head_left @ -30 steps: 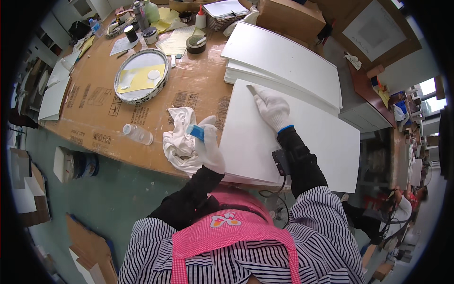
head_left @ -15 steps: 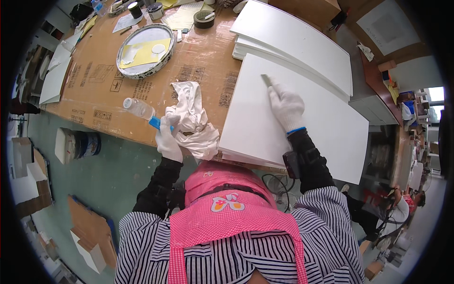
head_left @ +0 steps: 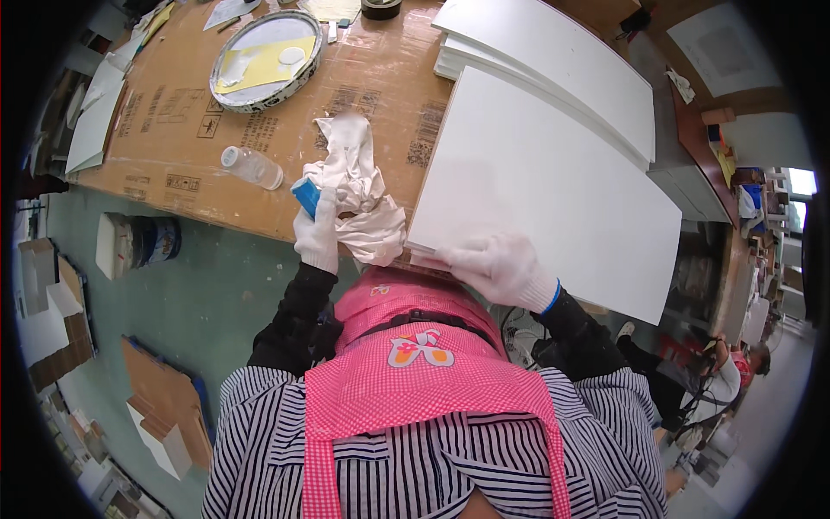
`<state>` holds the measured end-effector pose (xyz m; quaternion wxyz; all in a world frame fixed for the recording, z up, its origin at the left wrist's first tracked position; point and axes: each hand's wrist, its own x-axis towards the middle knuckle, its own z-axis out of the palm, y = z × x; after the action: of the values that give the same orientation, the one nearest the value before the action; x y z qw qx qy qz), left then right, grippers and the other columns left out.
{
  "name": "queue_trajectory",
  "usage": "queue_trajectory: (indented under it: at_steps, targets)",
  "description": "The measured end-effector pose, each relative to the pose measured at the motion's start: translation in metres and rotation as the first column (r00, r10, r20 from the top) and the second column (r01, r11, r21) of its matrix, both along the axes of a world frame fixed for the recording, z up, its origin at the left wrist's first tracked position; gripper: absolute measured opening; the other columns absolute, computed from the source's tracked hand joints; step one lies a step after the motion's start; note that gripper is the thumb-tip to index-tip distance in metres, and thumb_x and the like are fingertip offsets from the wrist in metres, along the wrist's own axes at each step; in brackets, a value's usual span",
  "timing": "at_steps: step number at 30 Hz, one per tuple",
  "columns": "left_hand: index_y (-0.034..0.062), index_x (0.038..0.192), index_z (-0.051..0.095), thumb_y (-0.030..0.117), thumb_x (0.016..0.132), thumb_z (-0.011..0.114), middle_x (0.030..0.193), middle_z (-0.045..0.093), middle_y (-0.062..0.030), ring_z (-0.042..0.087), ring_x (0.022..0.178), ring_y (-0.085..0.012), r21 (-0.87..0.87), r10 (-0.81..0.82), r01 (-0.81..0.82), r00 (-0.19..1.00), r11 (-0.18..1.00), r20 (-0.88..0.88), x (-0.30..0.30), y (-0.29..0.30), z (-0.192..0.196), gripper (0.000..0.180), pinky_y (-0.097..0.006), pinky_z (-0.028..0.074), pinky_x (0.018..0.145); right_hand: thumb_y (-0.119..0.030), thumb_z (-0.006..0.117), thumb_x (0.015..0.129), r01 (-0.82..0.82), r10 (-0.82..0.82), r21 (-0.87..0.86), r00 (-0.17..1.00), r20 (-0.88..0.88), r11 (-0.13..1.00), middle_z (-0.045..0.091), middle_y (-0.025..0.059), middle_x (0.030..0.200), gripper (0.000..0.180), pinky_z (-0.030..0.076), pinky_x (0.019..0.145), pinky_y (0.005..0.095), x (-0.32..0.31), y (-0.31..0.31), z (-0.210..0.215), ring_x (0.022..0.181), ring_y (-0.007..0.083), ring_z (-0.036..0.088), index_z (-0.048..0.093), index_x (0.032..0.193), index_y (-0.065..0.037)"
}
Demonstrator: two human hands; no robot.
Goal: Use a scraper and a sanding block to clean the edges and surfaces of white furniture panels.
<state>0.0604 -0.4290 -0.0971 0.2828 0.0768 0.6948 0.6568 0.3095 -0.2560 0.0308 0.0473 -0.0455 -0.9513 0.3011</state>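
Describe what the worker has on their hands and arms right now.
Both the left hand and the right hand wear white knit gloves; the right glove has a blue cuff edge. Both forearms are covered by black sleeves, which emerge from a black-and-white striped shirt under a pink checked apron.

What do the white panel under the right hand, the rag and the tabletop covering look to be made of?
The white panel looks like a rigid painted or laminated board: smooth, matte, crisp straight edges; its core is not visible. The rag by the left hand is soft crumpled cloth, white with stains. The tabletop covering is brown corrugated cardboard, by its printed carton marks. The right hand wears a knit glove.
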Motion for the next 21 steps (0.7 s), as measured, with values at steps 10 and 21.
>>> queue_trajectory:
  at_steps: [10,21]
  targets:
    - [-0.0029,0.111,0.067,0.028,0.097,0.068,0.098,0.068,-0.0027,0.061,0.088,-0.0099,0.114,-0.116,0.121,0.992,0.986,-0.043,0.002,0.021,0.032,0.034,-0.027,0.048,0.080,-0.008,0.067,0.086,0.010,-0.006,-0.046,0.996,0.087,0.999,0.073,0.0107,0.106,0.038,0.058,0.080,0.0377,0.019,-0.003,0.005,0.094,0.0300,0.070,0.072,0.123,-0.019]
    - [-0.0026,0.109,0.068,0.022,0.101,0.058,0.107,0.071,-0.0102,0.066,0.102,-0.0177,0.310,-0.258,0.262,0.965,0.914,-0.053,0.007,0.048,0.056,0.027,-0.035,0.051,0.096,-0.004,0.067,0.085,0.289,-0.295,-0.193,0.955,-0.001,0.938,0.073,0.0135,0.104,0.035,0.057,0.081,0.0358,0.033,0.005,0.003,0.093,0.0278,0.071,0.072,0.120,-0.008]
